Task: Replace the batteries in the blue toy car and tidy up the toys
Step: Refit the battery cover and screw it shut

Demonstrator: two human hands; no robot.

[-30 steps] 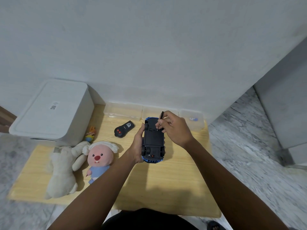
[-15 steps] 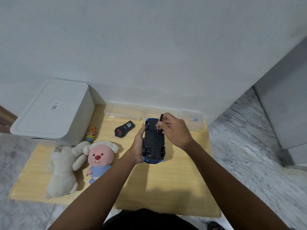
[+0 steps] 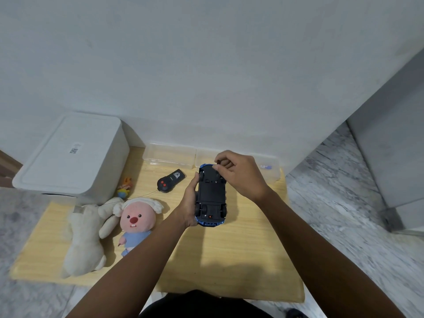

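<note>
The blue toy car [image 3: 211,196] lies upside down on the wooden mat [image 3: 229,260], its black underside facing up. My left hand [image 3: 189,205] grips the car's left side. My right hand [image 3: 241,175] hovers over the car's far end with fingers curled, thumb and forefinger pinching a thin dark screwdriver that is almost hidden in the hand. A black remote [image 3: 171,181] with red buttons lies left of the car. A pink plush [image 3: 137,221], a white plush [image 3: 86,237] and a small colourful toy [image 3: 125,188] lie at the mat's left.
A large white lidded box [image 3: 68,157] stands at the back left. Clear plastic containers [image 3: 168,154] line the wall behind the car; the rightmost one [image 3: 271,171] holds a small blue item. Marble floor surrounds the mat, and a grey cabinet stands at the right.
My right hand has turned and curled tighter over the car's far end, so the screwdriver shaft that stuck up earlier is now mostly hidden. The car and my left hand stay put.
</note>
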